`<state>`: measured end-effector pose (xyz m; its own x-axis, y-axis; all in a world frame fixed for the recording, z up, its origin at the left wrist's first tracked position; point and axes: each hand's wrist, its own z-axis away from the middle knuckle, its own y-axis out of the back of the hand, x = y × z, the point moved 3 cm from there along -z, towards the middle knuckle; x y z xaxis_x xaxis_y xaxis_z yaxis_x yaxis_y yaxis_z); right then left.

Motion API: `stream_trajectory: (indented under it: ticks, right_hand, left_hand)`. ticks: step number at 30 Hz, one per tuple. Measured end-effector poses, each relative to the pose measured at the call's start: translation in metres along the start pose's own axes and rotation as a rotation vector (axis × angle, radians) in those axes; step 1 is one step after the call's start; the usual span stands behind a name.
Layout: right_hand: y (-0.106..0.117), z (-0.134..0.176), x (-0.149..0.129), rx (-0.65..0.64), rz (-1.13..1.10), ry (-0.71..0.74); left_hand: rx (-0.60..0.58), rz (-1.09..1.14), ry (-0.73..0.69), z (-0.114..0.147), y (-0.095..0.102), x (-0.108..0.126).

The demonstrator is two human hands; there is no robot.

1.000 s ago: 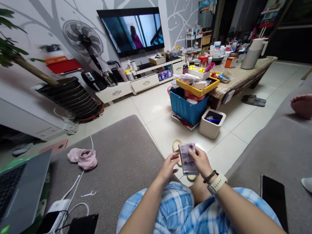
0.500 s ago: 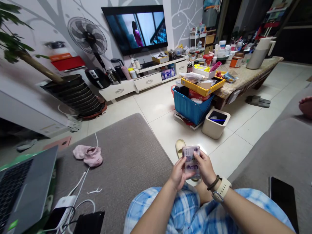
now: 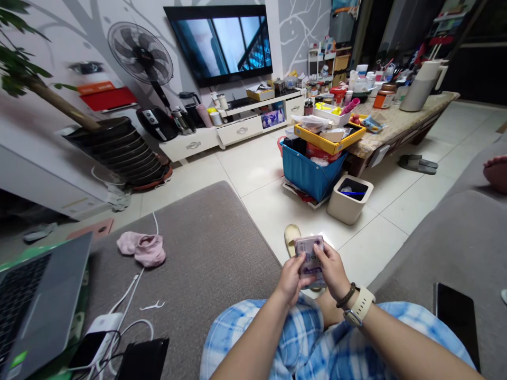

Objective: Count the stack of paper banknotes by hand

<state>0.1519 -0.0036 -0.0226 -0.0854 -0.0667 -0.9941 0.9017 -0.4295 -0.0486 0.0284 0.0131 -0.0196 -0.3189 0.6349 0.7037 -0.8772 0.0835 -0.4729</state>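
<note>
Both hands were up in front of the lap, closed on one stack of banknotes [image 3: 310,256] held just above the knees in blue plaid cloth [image 3: 277,343]. Left hand [image 3: 291,278] curled against the stack's left edge, fingers folded in under it, thumb laid across the face of the top note. Right hand [image 3: 332,270] wrapped the right side, fingers bent over the upper corner, thumb pressing on the front; a cream-strapped watch [image 3: 359,306] and a dark bead bracelet [image 3: 346,295] sat on that wrist. The notes stood nearly upright, tilted slightly away from the camera, top edge clear of the fingers, purple print showing. Behind the stack, on the pale tiled floor [image 3: 257,174], a yellowish slipper [image 3: 291,236] peeked out just beyond the top edge. Further off, a beige bin [image 3: 349,199] stood beside a blue storage box [image 3: 309,171], which had a yellow tray [image 3: 328,138] of clutter on top, pushed up against a low table [image 3: 400,124] crowded with jars and bottles. To the left, a grey cushioned seat [image 3: 198,253] carried a pink bundle of cloth [image 3: 142,247], white cables [image 3: 127,295] and the corner of a laptop [image 3: 39,295]. A dark phone [image 3: 455,316] lay on the grey cushion at the right. On the far wall, a television [image 3: 224,42] was lit, with a standing fan [image 3: 140,53] beside it.
</note>
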Motion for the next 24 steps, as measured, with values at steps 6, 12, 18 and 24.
stream_trajectory:
  ticks: [6, 12, 18, 24]
  right_hand:
    - [-0.0016, 0.0013, -0.0026, -0.008, -0.059, -0.077]
    - [-0.0004, 0.0018, -0.0015, -0.027, -0.049, -0.143]
    - [0.0000, 0.0021, -0.0011, -0.026, -0.044, -0.161]
    - [-0.0013, -0.0027, -0.0072, -0.033, -0.028, -0.044]
  left_hand:
    - [-0.004, -0.089, -0.041, 0.0011, 0.0023, 0.0007]
    - [-0.041, -0.110, -0.089, -0.0007, 0.0043, -0.0004]
    - [-0.025, -0.076, -0.112, -0.0021, 0.0048, -0.0028]
    - [0.083, -0.027, -0.106, -0.0007, 0.0048, 0.0041]
